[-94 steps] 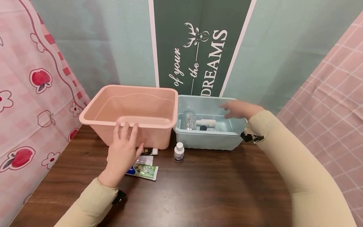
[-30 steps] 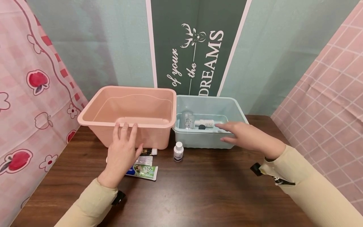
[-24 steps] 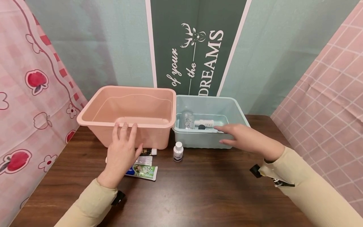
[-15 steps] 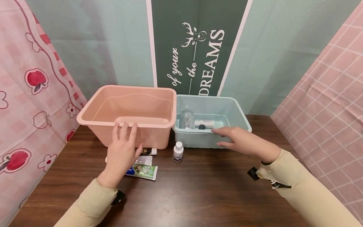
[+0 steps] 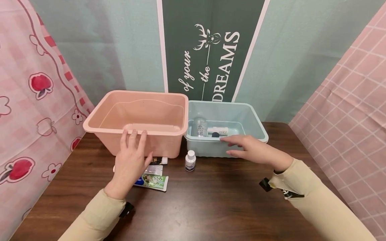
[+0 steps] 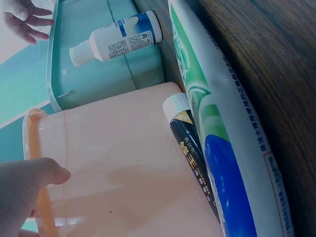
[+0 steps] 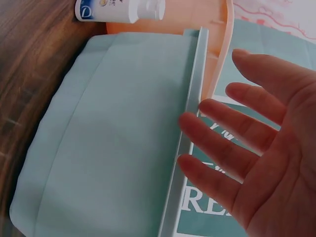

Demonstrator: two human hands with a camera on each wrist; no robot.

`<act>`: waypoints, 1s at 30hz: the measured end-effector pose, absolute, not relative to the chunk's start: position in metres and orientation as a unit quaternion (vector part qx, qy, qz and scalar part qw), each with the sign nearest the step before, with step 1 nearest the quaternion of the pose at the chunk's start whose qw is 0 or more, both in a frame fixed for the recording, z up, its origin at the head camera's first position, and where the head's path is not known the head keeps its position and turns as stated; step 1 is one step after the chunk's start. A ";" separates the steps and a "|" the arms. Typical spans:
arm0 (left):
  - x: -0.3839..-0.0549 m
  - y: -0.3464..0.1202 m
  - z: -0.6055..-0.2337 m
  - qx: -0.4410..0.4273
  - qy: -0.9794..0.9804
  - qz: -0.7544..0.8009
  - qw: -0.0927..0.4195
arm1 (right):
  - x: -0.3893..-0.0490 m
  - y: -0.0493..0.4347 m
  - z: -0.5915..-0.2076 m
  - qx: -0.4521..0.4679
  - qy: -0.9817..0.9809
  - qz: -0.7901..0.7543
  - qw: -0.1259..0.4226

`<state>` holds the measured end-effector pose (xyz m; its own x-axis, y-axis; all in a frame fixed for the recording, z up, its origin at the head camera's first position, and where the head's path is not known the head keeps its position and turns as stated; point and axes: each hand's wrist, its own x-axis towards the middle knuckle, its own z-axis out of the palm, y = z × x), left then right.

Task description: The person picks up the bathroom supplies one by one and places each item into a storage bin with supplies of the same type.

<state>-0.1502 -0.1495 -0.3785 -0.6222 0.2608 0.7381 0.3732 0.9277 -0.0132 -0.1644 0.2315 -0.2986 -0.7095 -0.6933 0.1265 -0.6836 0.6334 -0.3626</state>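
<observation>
My left hand [image 5: 129, 164] rests its straight fingers on the front rim of the pink bin [image 5: 164, 145]; its thumb [image 6: 52, 172] lies along the outer wall. Relaxed and empty, my right hand [image 5: 254, 149] hovers at the front rim of the light blue bin [image 5: 205, 149], fingers spread in the right wrist view. Inside the blue bin are a clear bottle [image 5: 201, 127], a white bottle [image 5: 221, 130] lying on its side and a black cap [image 5: 215, 135]. A small white bottle [image 5: 190, 162] stands on the table before the bins.
In front of the pink bin lie a black tube [image 6: 190, 153] with a white cap, a pale packet [image 5: 155, 170] and a green-and-blue tube [image 5: 155, 182], partly behind my left hand. Curtains [image 5: 135, 47] close off the back and sides of the wooden table [image 5: 205, 207].
From over the right part of the blue bin, my right hand has come down to its front rim, then drifted slightly left. My left hand stays on the pink rim.
</observation>
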 end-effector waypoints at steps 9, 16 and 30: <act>-0.150 -0.149 -0.378 -0.177 -0.898 -0.066 0.398 | -0.165 0.227 -0.307 -0.391 0.894 -0.209 0.058; -0.150 -0.149 -0.379 -0.177 -0.896 -0.067 0.401 | -0.168 0.222 -0.319 -0.391 0.894 -0.206 0.077; -0.153 -0.147 -0.379 -0.179 -0.891 -0.064 0.411 | -0.178 0.206 -0.367 -0.376 0.847 -0.331 0.178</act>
